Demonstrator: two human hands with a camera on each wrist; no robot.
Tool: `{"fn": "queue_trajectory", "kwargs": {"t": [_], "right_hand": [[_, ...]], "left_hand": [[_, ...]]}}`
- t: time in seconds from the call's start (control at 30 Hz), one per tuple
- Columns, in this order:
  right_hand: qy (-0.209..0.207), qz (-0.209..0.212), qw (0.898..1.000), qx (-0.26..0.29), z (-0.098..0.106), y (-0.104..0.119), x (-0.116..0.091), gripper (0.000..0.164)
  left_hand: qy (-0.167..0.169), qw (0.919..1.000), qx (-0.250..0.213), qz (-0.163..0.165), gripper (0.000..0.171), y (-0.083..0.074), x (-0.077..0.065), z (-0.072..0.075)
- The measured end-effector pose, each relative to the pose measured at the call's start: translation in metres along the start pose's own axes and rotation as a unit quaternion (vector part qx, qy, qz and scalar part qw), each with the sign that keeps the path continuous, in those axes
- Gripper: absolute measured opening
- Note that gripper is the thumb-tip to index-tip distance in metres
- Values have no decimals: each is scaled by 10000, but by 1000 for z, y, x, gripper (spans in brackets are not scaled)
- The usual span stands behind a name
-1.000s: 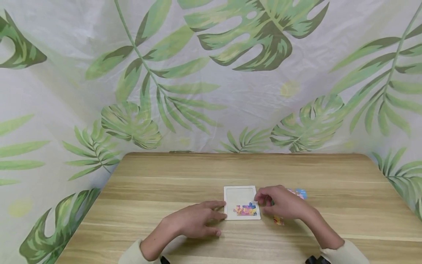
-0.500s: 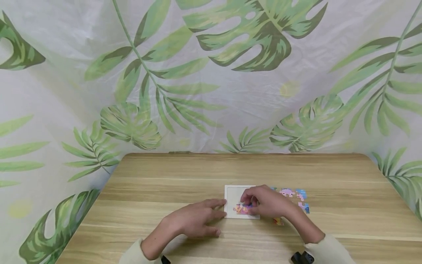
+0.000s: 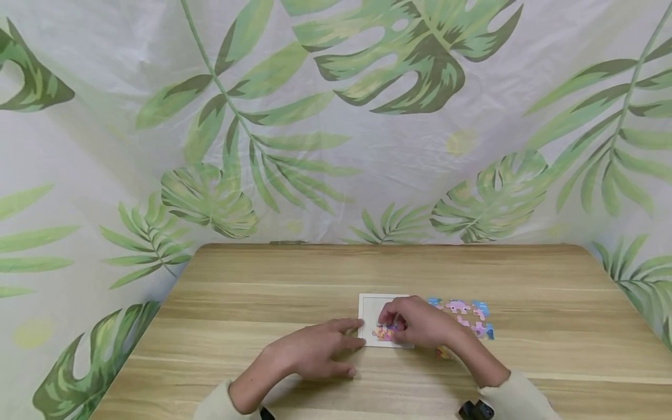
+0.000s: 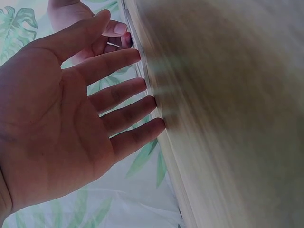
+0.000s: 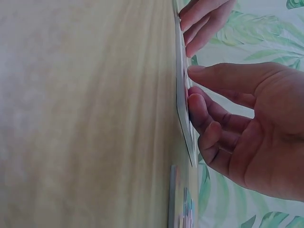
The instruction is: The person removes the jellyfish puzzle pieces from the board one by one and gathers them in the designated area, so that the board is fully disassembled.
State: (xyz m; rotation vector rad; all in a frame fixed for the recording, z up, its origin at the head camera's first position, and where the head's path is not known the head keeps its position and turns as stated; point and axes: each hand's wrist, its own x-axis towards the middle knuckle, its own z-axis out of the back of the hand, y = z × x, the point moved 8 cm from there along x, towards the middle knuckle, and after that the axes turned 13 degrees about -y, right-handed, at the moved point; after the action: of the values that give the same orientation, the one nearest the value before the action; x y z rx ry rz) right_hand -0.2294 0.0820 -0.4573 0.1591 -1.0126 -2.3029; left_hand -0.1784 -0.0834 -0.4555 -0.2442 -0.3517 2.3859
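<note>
A white puzzle board [image 3: 370,306] with a raised border lies on the table. Joined pink and yellow puzzle pieces [image 3: 384,333] sit in its lower part, partly covered by my right hand [image 3: 427,322]. The right thumb and curled fingers pinch at a puzzle piece there; the piece between them is mostly hidden. In the right wrist view those fingertips [image 5: 195,70] meet the board's face. My left hand [image 3: 317,351] lies with fingers spread, two fingertips touching the board's left edge. The left wrist view shows its straight fingers [image 4: 128,114] and bare palm.
Several loose puzzle pieces [image 3: 458,306] lie right of the board, some hidden under the right forearm. The wooden table [image 3: 252,303] reaches back to a leaf-patterned cloth [image 3: 315,146].
My right hand has moved left from the board's right edge onto the joined pieces, uncovering more loose pieces. The board has shifted very slightly; my left hand stays at its edge.
</note>
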Motion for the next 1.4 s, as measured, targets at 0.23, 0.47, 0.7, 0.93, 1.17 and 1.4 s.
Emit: {"fn": "queue_trajectory", "kwargs": {"t": [0.23, 0.47, 0.7, 0.93, 1.17, 1.4], "right_hand": [[-39, 41, 10000, -23, -2, 0, -2, 23], [-26, 48, 10000, 2, -3, -2, -2, 26], [-27, -37, 9999, 91, -4, -2, -3, 30], [12, -62, 10000, 51, -5, -2, -3, 31], [4, 89, 9998, 165, -5, -3, -3, 22], [75, 1, 9986, 533, -3, -2, -4, 15]], "left_hand": [[3, 10000, -52, -11, 57, 0, 0, 0], [-25, 10000, -36, -12, 57, -2, 1, 1], [-55, 10000, 15, 18, 58, -3, 0, 0], [-94, 10000, 18, -5, 58, -3, 0, 0], [-113, 9999, 48, -35, 57, -3, 0, 0], [-150, 9999, 62, -28, 57, -3, 1, 0]]}}
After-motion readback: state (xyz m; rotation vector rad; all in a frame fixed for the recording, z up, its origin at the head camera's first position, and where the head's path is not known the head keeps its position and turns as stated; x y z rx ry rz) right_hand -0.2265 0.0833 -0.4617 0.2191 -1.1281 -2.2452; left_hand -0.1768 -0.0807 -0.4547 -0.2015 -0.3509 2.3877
